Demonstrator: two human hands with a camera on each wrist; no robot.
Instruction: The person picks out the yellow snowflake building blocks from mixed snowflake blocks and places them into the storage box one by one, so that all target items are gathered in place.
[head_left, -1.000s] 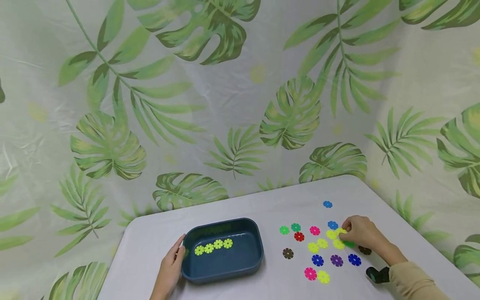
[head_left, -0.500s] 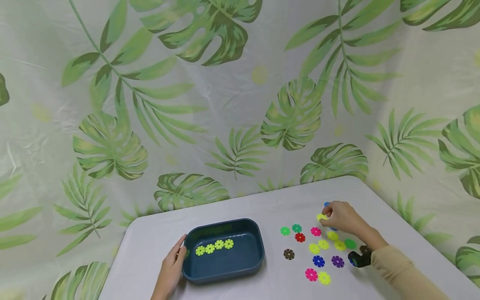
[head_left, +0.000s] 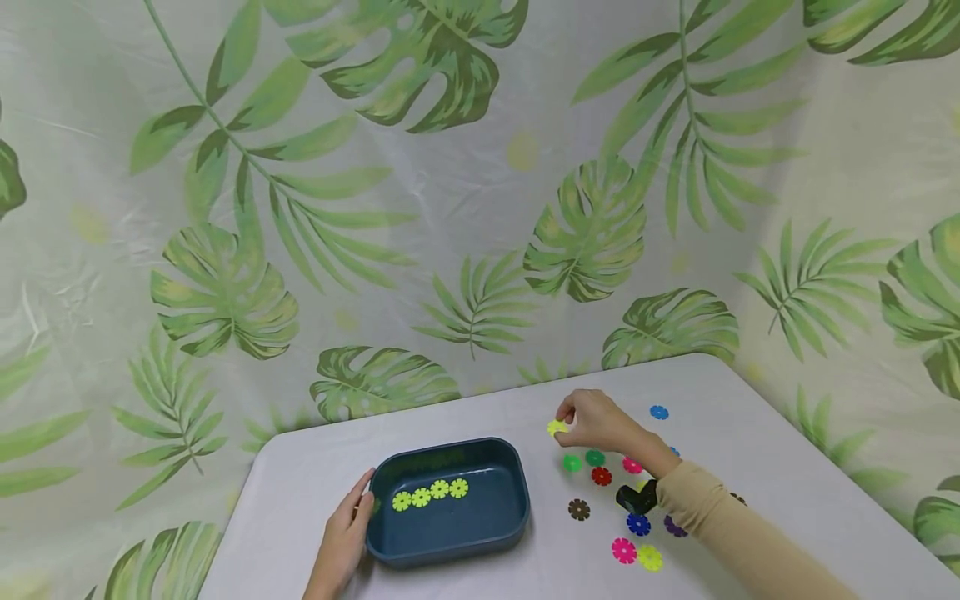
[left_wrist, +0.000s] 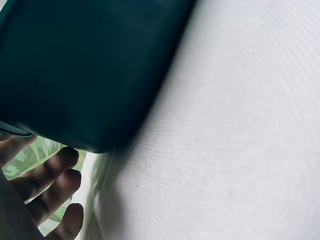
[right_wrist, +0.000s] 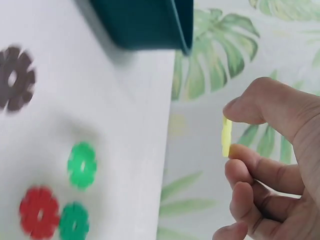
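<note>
My right hand (head_left: 602,422) pinches a yellow notched plastic disc (head_left: 557,427) between thumb and fingertips, above the table right of the tray. In the right wrist view that disc (right_wrist: 226,136) appears edge-on. My left hand (head_left: 345,533) holds the left rim of a dark blue tray (head_left: 450,546); in the left wrist view, several fingers (left_wrist: 50,175) hang beside its outer wall, the thumb hidden. Inside the tray, several yellow discs (head_left: 439,488) lie in a row. More discs spread over the table, among them green (head_left: 572,462), red (head_left: 602,476) and brown (head_left: 578,509) ones.
Pink (head_left: 623,550) and yellow (head_left: 650,557) discs lie touching near the front; a light blue one (head_left: 659,412) lies at the back right. My right forearm (head_left: 742,525) hides part of the scatter. A leaf-patterned curtain (head_left: 480,208) stands behind the white table (head_left: 322,458).
My right hand has picked a yellow disc from the cluster at the right and carried it left toward the tray. My left hand and the tray have stayed in place.
</note>
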